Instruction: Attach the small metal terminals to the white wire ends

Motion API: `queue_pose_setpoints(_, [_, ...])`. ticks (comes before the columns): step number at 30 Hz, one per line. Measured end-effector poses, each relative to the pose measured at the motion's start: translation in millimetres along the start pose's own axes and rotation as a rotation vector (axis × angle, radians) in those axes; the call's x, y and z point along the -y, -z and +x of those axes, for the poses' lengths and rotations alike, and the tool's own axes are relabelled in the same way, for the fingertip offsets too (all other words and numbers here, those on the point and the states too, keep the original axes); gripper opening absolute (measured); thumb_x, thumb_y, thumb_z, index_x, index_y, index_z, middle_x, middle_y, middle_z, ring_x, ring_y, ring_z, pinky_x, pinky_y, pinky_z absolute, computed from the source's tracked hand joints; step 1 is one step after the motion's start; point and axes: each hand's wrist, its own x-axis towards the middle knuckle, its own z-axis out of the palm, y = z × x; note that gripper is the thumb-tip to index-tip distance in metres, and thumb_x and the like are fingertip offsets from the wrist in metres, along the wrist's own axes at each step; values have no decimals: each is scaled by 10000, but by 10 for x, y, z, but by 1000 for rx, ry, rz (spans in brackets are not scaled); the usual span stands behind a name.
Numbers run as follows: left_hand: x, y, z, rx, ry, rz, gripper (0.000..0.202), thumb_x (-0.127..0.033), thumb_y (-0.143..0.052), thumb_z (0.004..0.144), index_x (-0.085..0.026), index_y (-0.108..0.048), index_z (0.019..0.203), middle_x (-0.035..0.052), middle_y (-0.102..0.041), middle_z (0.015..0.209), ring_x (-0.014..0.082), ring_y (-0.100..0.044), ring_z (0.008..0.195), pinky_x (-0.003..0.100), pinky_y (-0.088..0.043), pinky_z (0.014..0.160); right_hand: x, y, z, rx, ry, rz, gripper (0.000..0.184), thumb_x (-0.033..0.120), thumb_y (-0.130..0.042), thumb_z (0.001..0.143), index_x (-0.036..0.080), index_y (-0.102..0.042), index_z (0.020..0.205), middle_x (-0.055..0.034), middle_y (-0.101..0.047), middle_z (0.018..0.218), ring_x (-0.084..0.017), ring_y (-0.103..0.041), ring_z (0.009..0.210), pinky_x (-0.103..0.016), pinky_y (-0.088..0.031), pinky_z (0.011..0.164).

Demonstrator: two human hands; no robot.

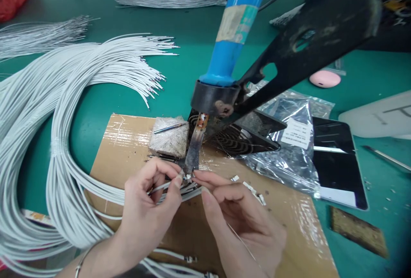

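My left hand [150, 209] pinches the end of a white cable [159, 189] between thumb and forefinger. At that end sits a small metallic connector [187, 177], right beneath the tip [192, 156] of a blue-handled soldering iron [226, 55]. The iron is fixed pointing downward in a black metal stand [308, 42]. Thumb and fingers of my right hand [247, 226] are closed near the same connector. A thin solder wire [244, 243] trails from this hand; its working end is hidden by the fingers. Whether the iron tip touches the connector I cannot tell.
Cardboard [289, 226] lies under my hands, with a wrapped block [170, 136] and small white connectors [253, 190]. White cable bundles [73, 85] fill the left. At right are a plastic bag [282, 158], a black tablet-like device [337, 153] and a brown pad [358, 231]. Finished-looking cable ends [191, 259] lie in front.
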Motion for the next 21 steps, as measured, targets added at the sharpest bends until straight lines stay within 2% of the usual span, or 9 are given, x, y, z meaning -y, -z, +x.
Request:
queue_pose_setpoints(8, [57, 36, 18, 61, -61, 21, 116, -141, -650, 876, -209, -649, 782, -27, -661, 813, 69, -392, 515, 201, -307, 467, -34, 4, 18, 2, 24, 3, 205, 202, -766, 870, 246, -657, 701, -3, -819, 978, -132, -778, 879, -192, -615, 844])
queue_pose_setpoints(12, [37, 41, 15, 72, -78, 31, 126, -138, -648, 877, -211, -646, 775, -35, -668, 807, 66, -371, 499, 205, -298, 460, -20, -11, 12, -11, 25, 4, 200, 198, -768, 864, 254, -667, 701, 33, -821, 976, -94, -773, 865, -140, -595, 842])
queue_pose_setpoints(21, [65, 47, 6, 65, -108, 24, 131, -125, -645, 888, -219, -656, 797, -31, -692, 838, 69, -425, 518, 203, -308, 461, -46, -7, 20, -8, 52, 13, 198, 175, -768, 867, 247, -670, 709, 23, -822, 977, -102, -781, 862, -143, -612, 823])
